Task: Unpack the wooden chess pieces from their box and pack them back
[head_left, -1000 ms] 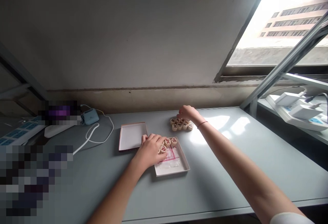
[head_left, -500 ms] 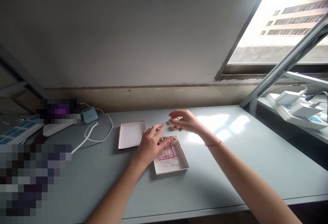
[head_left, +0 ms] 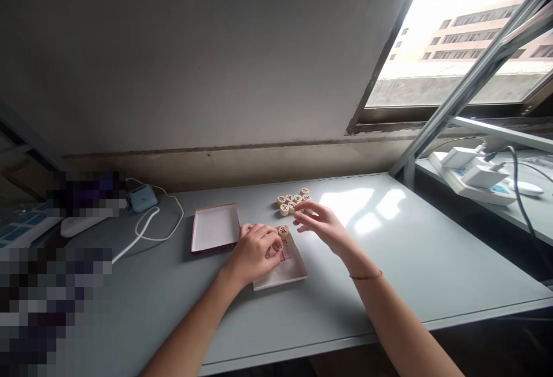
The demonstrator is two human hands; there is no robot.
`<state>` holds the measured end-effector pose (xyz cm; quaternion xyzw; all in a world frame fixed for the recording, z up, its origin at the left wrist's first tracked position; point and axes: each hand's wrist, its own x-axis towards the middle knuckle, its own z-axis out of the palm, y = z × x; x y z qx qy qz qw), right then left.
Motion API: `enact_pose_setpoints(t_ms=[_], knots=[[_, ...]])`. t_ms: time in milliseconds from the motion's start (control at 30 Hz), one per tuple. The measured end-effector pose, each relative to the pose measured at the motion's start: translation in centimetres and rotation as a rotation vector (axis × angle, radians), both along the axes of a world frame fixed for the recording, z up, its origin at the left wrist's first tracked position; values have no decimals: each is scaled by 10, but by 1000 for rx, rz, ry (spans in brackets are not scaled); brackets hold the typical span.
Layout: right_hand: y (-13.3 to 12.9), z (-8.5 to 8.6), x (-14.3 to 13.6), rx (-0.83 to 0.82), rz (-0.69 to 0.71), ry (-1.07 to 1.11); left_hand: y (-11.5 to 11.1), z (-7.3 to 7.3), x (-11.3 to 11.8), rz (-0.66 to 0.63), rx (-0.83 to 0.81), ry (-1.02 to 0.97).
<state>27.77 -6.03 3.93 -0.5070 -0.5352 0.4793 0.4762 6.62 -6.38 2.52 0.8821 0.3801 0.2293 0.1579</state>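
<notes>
Over the left part of a shallow white box (head_left: 287,270) is my left hand (head_left: 256,252), its fingers curled round a round wooden game piece (head_left: 277,246). A piece with a red character (head_left: 283,231) lies at the box's far edge, and a pink-lined sheet shows inside. Behind the box, a cluster of round wooden pieces (head_left: 289,198) rests on the table. My right hand (head_left: 322,224) hovers at the cluster's right front edge with its fingers apart and partly covers some pieces.
An open white lid with a red rim (head_left: 215,228) lies left of the box. Farther left are a light blue device (head_left: 142,198) and a white cable (head_left: 181,216). Chargers (head_left: 484,175) stand on a shelf at the right, beyond a metal post.
My left hand's fingers have curled inward over the box. My right hand has drawn back toward the right and front, uncovering more of the cluster. The camera view has shifted slightly.
</notes>
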Motion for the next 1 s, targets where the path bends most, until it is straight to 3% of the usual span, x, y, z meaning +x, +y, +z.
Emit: enact_pose_setpoints(t_ms=[100,300,467,600,733,833,1000], knots=[[-10,-5,2,44,84,-103,0,0,1,-15,52,124],[-31,-17,-17,319,94,-601,5,1,-7,30,67,160],[-32,-24,-32,514,171,-847,8,1,-12,37,16,212],[-30,-29,-34,553,164,-983,7,-1,-11,23,-29,236],[-30,-30,-35,544,184,-1026,7,-2,-10,18,-52,224],[-28,-23,-30,496,188,-911,7,-1,-7,20,-44,218],[5,-3,0,365,7,-778,9,-1,4,28,-5,225]])
